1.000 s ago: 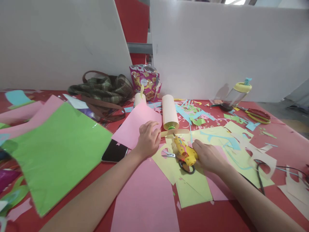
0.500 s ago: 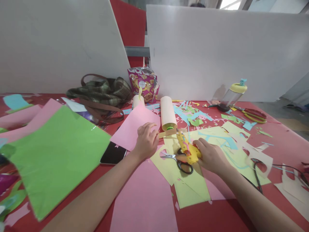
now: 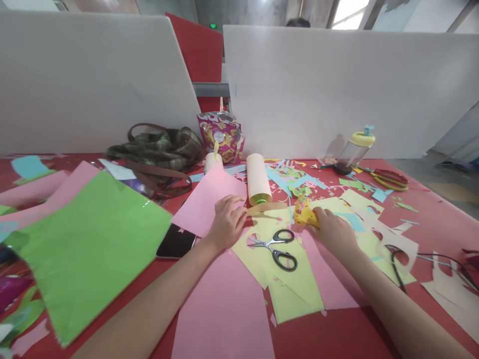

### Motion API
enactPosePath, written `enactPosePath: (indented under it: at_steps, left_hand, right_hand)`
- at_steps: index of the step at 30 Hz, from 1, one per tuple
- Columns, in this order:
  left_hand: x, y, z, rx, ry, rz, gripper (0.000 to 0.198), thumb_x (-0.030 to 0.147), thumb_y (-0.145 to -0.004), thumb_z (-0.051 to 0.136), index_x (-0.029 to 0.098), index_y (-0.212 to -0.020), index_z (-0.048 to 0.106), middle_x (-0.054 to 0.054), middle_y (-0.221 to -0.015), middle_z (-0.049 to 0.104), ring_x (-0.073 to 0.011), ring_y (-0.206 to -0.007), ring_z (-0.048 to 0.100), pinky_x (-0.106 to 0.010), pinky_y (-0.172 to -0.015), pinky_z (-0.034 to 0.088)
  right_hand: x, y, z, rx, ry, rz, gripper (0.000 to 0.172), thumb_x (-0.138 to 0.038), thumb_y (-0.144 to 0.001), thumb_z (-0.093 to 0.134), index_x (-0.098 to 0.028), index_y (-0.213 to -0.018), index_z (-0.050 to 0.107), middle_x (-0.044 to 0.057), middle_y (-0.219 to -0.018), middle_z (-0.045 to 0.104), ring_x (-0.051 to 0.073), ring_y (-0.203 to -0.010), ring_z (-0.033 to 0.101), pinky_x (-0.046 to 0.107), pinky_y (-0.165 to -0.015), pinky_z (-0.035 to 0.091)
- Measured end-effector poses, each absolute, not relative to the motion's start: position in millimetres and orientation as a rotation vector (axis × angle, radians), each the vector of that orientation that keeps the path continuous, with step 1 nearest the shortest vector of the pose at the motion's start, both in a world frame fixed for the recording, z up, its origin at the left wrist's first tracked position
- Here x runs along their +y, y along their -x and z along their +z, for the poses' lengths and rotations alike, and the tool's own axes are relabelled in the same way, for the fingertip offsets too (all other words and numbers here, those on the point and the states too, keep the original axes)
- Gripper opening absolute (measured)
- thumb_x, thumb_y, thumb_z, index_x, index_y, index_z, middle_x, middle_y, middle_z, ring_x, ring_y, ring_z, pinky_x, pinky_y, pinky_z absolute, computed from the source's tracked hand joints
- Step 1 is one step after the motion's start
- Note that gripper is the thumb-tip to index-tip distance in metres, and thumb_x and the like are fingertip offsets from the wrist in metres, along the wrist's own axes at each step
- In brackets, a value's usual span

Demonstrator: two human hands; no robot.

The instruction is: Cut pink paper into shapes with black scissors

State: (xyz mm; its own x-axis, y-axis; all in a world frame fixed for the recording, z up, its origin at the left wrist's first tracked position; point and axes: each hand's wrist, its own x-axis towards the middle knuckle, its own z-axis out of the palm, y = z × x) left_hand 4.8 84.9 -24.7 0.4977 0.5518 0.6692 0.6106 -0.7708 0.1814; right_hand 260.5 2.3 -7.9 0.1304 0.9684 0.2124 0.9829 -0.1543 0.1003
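My left hand [image 3: 229, 219] is closed, its fingertips pinching one end of a tan paper strip [image 3: 267, 206] that sticks out to the right. A yellow hot glue gun [image 3: 305, 214] is in my right hand [image 3: 335, 232], its nozzle pointing away from me. Just beyond the strip lies a cream paper roll [image 3: 258, 177], with a green piece at its near end. Black-handled scissors [image 3: 275, 245] rest partly open on pale yellow paper [image 3: 299, 294] between my hands. Under and behind my left hand is a pink sheet [image 3: 209, 199].
A large green sheet [image 3: 93, 249] and a dark phone [image 3: 175, 242] lie to the left. At the back are a plaid bag [image 3: 164, 149], a snack bag [image 3: 220, 134] and a clear jar [image 3: 355, 149]. Pliers [image 3: 389, 179], a black cord [image 3: 394, 269] and paper scraps lie to the right.
My right hand has moved the glue gun right and away from the strip, turning its nozzle forward. The strip and scissors are now less covered. My left hand stays almost in place.
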Motion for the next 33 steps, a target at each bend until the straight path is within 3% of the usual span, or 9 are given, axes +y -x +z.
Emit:
enactPosePath:
  at_steps: [3, 7, 12, 18, 21, 33]
  left_hand:
    - [85, -7, -23, -1.036, 2.676, -1.143, 0.012, 0.017, -0.077, 0.046, 0.018, -0.073, 0.057, -0.008, -0.100, 0.050, -0.0224, -0.100, 0.041, -0.042, -0.086, 0.031]
    - [82, -13, -20, -1.058, 2.712, -1.148, 0.012, 0.018, -0.076, 0.048, 0.018, -0.071, 0.059, -0.008, -0.100, 0.050, -0.0218, -0.100, 0.040, -0.041, -0.086, 0.031]
    - [76, -23, -16, -1.071, 2.733, -1.162, 0.011, 0.020, -0.075, 0.050, 0.018, -0.070, 0.059, -0.007, -0.100, 0.050, -0.0216, -0.100, 0.039, -0.041, -0.085, 0.030]
    - [77, -25, -15, -1.108, 2.700, -1.138, 0.016, 0.022, -0.078, 0.046, 0.018, -0.068, 0.059, -0.007, -0.102, 0.050, -0.0220, -0.100, 0.039, -0.041, -0.085, 0.029]
    - [77, -27, -16, -1.127, 2.697, -1.130, 0.017, 0.023, -0.078, 0.045, 0.018, -0.070, 0.058, -0.007, -0.103, 0.050, -0.0215, -0.101, 0.039, -0.040, -0.085, 0.029]
    - [82, -30, -25, -1.278, 2.593, -1.182, 0.009, 0.024, -0.077, 0.047, 0.018, -0.081, 0.053, -0.006, -0.098, 0.052, -0.0190, -0.098, 0.042, -0.036, -0.086, 0.028]
  right_hand:
    - [4, -268, -7, -2.034, 2.286, -0.290, 0.030, -0.044, -0.076, 0.043, -0.017, -0.088, 0.048, 0.007, -0.073, 0.058, 0.023, -0.067, 0.055, 0.026, -0.049, 0.031]
    - [2, -266, 7, -2.059, 2.181, -0.395, 0.034, -0.037, -0.073, 0.049, -0.016, -0.100, 0.047, 0.011, -0.086, 0.055, 0.027, -0.082, 0.049, 0.032, -0.060, 0.034]
    - [5, -229, 15, -2.218, 1.736, -0.286, 0.016, -0.024, -0.078, 0.046, -0.018, -0.090, 0.053, 0.008, -0.090, 0.055, 0.022, -0.087, 0.046, 0.034, -0.075, 0.030]
    - [29, -192, -7, -2.143, 1.477, -0.360, 0.008, -0.018, -0.078, 0.047, -0.017, -0.078, 0.055, 0.004, -0.079, 0.060, 0.018, -0.076, 0.047, 0.032, -0.074, 0.026]
    - [39, -189, -13, -2.127, 1.464, -0.384, 0.015, -0.014, -0.079, 0.044, -0.017, -0.068, 0.054, 0.003, -0.070, 0.060, 0.016, -0.071, 0.046, 0.032, -0.073, 0.024]
    - [51, -187, -17, -2.099, 1.516, -0.468, 0.017, -0.015, -0.077, 0.045, -0.016, -0.064, 0.056, 0.004, -0.065, 0.060, 0.017, -0.069, 0.045, 0.034, -0.072, 0.021]
